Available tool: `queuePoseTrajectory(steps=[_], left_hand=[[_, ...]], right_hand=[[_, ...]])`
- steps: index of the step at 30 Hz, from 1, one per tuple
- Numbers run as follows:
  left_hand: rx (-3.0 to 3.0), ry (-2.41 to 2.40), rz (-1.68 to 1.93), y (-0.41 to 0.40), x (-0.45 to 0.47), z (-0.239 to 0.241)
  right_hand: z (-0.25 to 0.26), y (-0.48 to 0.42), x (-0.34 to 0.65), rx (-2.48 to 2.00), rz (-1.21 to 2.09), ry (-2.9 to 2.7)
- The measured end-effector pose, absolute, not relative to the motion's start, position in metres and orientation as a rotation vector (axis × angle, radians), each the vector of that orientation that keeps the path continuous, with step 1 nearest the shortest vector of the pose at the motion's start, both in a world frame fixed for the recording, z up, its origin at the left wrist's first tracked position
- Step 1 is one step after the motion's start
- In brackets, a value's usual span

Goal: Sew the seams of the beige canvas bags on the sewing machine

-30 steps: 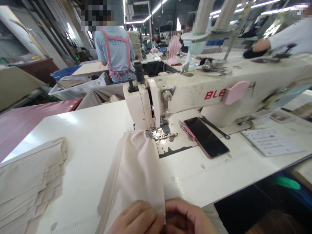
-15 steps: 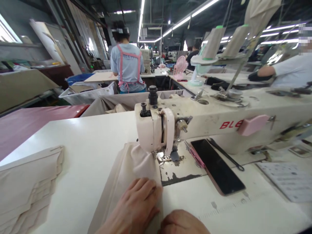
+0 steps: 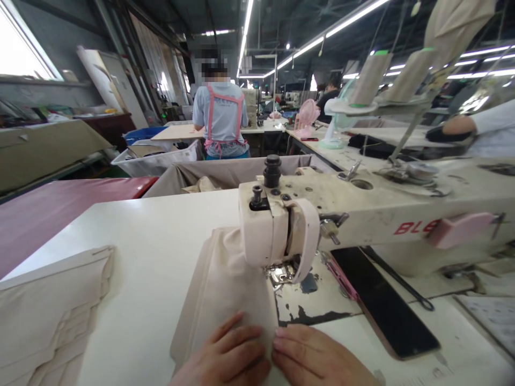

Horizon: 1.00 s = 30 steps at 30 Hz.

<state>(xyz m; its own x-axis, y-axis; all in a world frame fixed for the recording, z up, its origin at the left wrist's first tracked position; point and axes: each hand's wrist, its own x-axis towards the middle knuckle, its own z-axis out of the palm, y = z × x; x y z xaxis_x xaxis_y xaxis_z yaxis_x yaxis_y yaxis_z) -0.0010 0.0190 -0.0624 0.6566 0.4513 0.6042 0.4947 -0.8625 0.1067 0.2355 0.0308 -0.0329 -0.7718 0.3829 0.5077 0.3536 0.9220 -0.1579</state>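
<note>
A beige fabric piece (image 3: 225, 284) lies on the white sewing table (image 3: 153, 241), its far end under the head of a cream sewing machine (image 3: 362, 214). My left hand (image 3: 225, 359) rests flat on the near end of the fabric, fingers stretched forward. My right hand (image 3: 317, 359) lies flat beside it at the fabric's right edge, fingertips touching the cloth. The presser foot (image 3: 281, 274) sits just past my fingers.
A stack of beige fabric pieces (image 3: 48, 311) lies at the left. A black phone (image 3: 386, 305) and a dark tool (image 3: 398, 279) lie right of the needle plate. A fabric-lined bin (image 3: 225, 174) stands behind the table. Another person (image 3: 221, 118) stands with their back turned.
The fabric has fed forward under the machine head and both hands have followed it closer to the needle. My right hand now lies flat; the view has tilted upward.
</note>
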Motion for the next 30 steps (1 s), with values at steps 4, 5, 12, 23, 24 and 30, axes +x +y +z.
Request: queuePoseTrajectory(steps=[4,5,12,23,24,30], left_hand=[[-2.954,-0.764,-0.748,0.036,-0.008,-0.050],[-2.994,-0.774,-0.702,0.040,-0.010,-0.046],[-3.188,-0.891,-0.395,0.063,-0.015,-0.016],[-3.238,-1.101,-0.715,0.102,-0.012,-0.018],[-3.206,-1.109,-0.737,0.103,-0.012,-0.019],[-3.052,-1.226,-0.672,0.110,-0.013,-0.021]], right_hand=[[-0.032,0.041,0.229,-0.564,0.120,-2.493],[-0.031,0.043,0.228,-0.586,0.146,-2.495],[-0.027,0.053,0.227,-0.745,0.123,-2.533],[-0.028,0.052,0.228,-0.897,0.066,-2.563],[-0.028,0.051,0.228,-0.899,0.083,-2.565],[-0.025,0.052,0.227,-0.914,0.180,-2.530]])
